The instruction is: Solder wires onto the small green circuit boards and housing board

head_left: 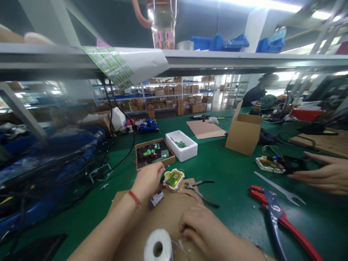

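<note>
Your left hand (148, 181) sits with its fingers loosely curled at the near rim of a cardboard tray (170, 159) of circuit boards and red and black wires. It shows no clear hold on anything. Your right hand (202, 226) rests lower on a brown cardboard sheet (187, 188), fingers bent inward. Whether they pinch a thin wire there, you cannot tell from this view.

Between your hands, on that sheet, lies a white plastic housing (173, 179) with a green circuit board inside and fine wires trailing from it. It looks like the piece you are working on, at a stage of handling its wiring, though that is only a judgement. Any next move calls for keeping those wires free of your fingers.

Side-cutting pliers (199, 190) lie just to the right of the housing, a small white connector block (157, 198) sits just left of it, and a spool of solder wire (157, 248) stands nearest you. Farther right on the green surface (231, 170), a co-worker's hand (320, 173) reaches in near a red and blue crimping tool (277, 217).
</note>
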`<state>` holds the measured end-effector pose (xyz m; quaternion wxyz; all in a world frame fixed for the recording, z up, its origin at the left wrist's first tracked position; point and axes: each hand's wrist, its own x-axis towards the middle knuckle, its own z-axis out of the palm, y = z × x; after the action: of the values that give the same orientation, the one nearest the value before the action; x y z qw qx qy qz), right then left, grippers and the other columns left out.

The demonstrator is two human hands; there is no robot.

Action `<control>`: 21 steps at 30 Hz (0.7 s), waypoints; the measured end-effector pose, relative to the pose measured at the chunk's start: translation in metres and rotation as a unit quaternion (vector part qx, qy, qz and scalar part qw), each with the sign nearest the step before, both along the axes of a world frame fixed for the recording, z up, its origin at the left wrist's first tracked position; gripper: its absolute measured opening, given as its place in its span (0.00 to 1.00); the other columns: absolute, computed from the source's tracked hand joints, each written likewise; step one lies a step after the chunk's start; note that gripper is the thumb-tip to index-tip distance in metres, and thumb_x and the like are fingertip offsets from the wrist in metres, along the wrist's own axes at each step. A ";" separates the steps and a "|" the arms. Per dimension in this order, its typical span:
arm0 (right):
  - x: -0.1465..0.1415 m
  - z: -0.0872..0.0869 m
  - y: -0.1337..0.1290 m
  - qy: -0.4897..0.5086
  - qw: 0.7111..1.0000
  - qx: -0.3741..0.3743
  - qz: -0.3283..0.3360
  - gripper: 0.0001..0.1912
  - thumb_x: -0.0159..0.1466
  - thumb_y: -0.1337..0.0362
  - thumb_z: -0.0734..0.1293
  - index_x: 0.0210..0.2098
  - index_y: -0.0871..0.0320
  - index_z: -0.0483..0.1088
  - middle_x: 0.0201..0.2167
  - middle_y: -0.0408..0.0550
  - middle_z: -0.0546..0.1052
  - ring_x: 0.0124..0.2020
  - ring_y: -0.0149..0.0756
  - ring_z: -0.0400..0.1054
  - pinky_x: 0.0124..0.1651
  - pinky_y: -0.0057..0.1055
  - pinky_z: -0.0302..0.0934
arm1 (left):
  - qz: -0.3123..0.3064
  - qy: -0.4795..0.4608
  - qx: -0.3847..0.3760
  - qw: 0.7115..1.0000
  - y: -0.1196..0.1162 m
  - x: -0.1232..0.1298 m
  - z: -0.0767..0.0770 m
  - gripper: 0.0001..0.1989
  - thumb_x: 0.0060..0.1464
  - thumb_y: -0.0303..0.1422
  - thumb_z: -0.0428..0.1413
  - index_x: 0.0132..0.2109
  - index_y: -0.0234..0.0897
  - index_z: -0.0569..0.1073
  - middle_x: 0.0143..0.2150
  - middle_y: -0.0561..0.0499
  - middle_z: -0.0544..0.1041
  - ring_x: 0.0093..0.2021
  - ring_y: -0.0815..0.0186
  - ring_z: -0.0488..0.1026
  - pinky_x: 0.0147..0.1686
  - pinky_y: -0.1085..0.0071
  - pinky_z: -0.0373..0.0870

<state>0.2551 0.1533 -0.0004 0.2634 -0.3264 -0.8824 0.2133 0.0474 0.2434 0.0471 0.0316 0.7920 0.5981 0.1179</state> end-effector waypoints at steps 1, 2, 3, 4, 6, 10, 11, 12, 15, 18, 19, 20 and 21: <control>0.001 0.001 0.000 0.007 1.000 0.008 0.010 0.05 0.62 0.68 0.64 0.30 0.55 0.70 0.28 0.43 0.76 0.32 0.34 0.68 0.38 0.29 0.57 | -0.034 -0.011 -0.007 0.999 0.009 0.006 -0.004 0.11 0.60 0.37 0.52 0.44 0.35 0.71 0.43 0.48 0.75 0.43 0.62 0.73 0.45 0.58 0.70; 0.001 0.002 0.000 0.013 1.000 0.019 0.014 0.06 0.62 0.65 0.66 0.28 0.56 0.69 0.27 0.43 0.75 0.32 0.34 0.68 0.38 0.30 0.58 | -0.067 -0.020 -0.019 0.997 0.019 0.012 -0.008 0.11 0.59 0.37 0.53 0.45 0.35 0.71 0.47 0.47 0.74 0.47 0.60 0.72 0.48 0.56 0.69; 0.002 0.002 0.001 0.017 0.999 0.032 0.013 0.08 0.61 0.62 0.67 0.26 0.56 0.69 0.25 0.42 0.74 0.31 0.34 0.67 0.37 0.30 0.58 | -0.097 -0.028 -0.033 0.994 0.027 0.018 -0.013 0.11 0.59 0.36 0.54 0.46 0.36 0.71 0.49 0.46 0.73 0.49 0.59 0.71 0.49 0.54 0.68; 0.003 0.002 0.002 0.020 0.999 0.044 0.006 0.11 0.61 0.60 0.67 0.25 0.56 0.68 0.24 0.42 0.74 0.30 0.34 0.67 0.36 0.30 0.58 | -0.118 -0.036 -0.048 0.991 0.035 0.024 -0.017 0.12 0.58 0.36 0.55 0.46 0.36 0.71 0.50 0.46 0.73 0.49 0.59 0.71 0.49 0.54 0.68; 0.005 0.001 0.004 0.019 0.998 0.063 -0.020 0.13 0.61 0.59 0.67 0.23 0.57 0.67 0.23 0.43 0.73 0.29 0.34 0.66 0.35 0.30 0.57 | -0.134 -0.055 -0.073 0.987 0.044 0.032 -0.023 0.11 0.58 0.37 0.55 0.45 0.35 0.72 0.48 0.46 0.73 0.47 0.60 0.72 0.48 0.55 0.69; 0.008 0.003 0.007 0.039 0.992 0.088 -0.082 0.07 0.61 0.65 0.66 0.26 0.57 0.67 0.26 0.45 0.73 0.32 0.36 0.65 0.36 0.32 0.56 | -0.123 -0.120 -0.099 0.980 0.037 0.031 -0.018 0.11 0.59 0.38 0.53 0.41 0.34 0.72 0.41 0.49 0.75 0.40 0.63 0.74 0.43 0.59 0.71; 0.009 0.004 0.008 0.056 0.990 0.085 -0.097 0.04 0.61 0.67 0.65 0.29 0.57 0.68 0.29 0.46 0.74 0.34 0.37 0.65 0.37 0.32 0.56 | -0.122 -0.143 -0.107 0.976 0.031 0.029 -0.014 0.12 0.59 0.39 0.53 0.40 0.33 0.72 0.38 0.50 0.75 0.38 0.64 0.74 0.41 0.60 0.72; 0.009 0.004 0.009 0.076 0.988 0.079 -0.112 0.02 0.61 0.68 0.64 0.32 0.57 0.69 0.31 0.47 0.74 0.36 0.37 0.66 0.39 0.33 0.57 | -0.122 -0.168 -0.116 0.971 0.024 0.028 -0.009 0.12 0.60 0.39 0.53 0.39 0.33 0.72 0.36 0.51 0.75 0.37 0.64 0.73 0.40 0.61 0.72; 0.011 0.004 0.013 0.133 0.977 0.054 -0.157 0.10 0.62 0.70 0.61 0.44 0.58 0.67 0.41 0.51 0.74 0.44 0.40 0.65 0.46 0.37 0.59 | -0.131 -0.250 -0.156 0.947 0.002 0.025 0.002 0.14 0.60 0.41 0.51 0.36 0.33 0.71 0.32 0.53 0.73 0.33 0.66 0.73 0.37 0.63 0.71; 0.011 -0.003 0.018 0.152 0.975 0.017 -0.160 0.20 0.61 0.71 0.62 0.53 0.59 0.63 0.51 0.55 0.70 0.53 0.43 0.62 0.56 0.43 0.55 | -0.144 -0.322 -0.205 0.913 -0.016 0.028 -0.001 0.12 0.58 0.40 0.53 0.36 0.33 0.70 0.30 0.53 0.73 0.30 0.68 0.71 0.33 0.67 0.68; 0.011 -0.006 0.019 0.149 0.977 0.000 -0.151 0.21 0.61 0.72 0.62 0.54 0.59 0.63 0.52 0.55 0.70 0.54 0.43 0.62 0.56 0.43 0.54 | -0.147 -0.343 -0.220 0.901 -0.021 0.029 -0.005 0.12 0.56 0.39 0.53 0.36 0.33 0.69 0.29 0.53 0.72 0.28 0.69 0.70 0.31 0.69 0.67; 0.010 -0.009 0.020 0.143 0.980 -0.016 -0.141 0.20 0.61 0.72 0.62 0.53 0.58 0.65 0.51 0.54 0.72 0.53 0.43 0.63 0.56 0.43 0.55 | -0.149 -0.361 -0.232 0.891 -0.026 0.031 -0.010 0.12 0.55 0.39 0.54 0.36 0.33 0.68 0.28 0.53 0.72 0.27 0.70 0.69 0.29 0.71 0.65; 0.010 -0.012 0.020 0.138 0.981 -0.030 -0.130 0.18 0.60 0.72 0.63 0.50 0.57 0.67 0.48 0.52 0.74 0.50 0.42 0.65 0.54 0.41 0.57 | -0.151 -0.377 -0.240 0.882 -0.030 0.032 -0.014 0.12 0.53 0.39 0.55 0.36 0.34 0.66 0.27 0.54 0.71 0.26 0.70 0.67 0.27 0.73 0.63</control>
<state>0.2647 0.1737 -0.0128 0.3977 -0.4135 -0.7810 0.2468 0.0798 0.2133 0.0326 0.4614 0.7364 0.4246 0.2541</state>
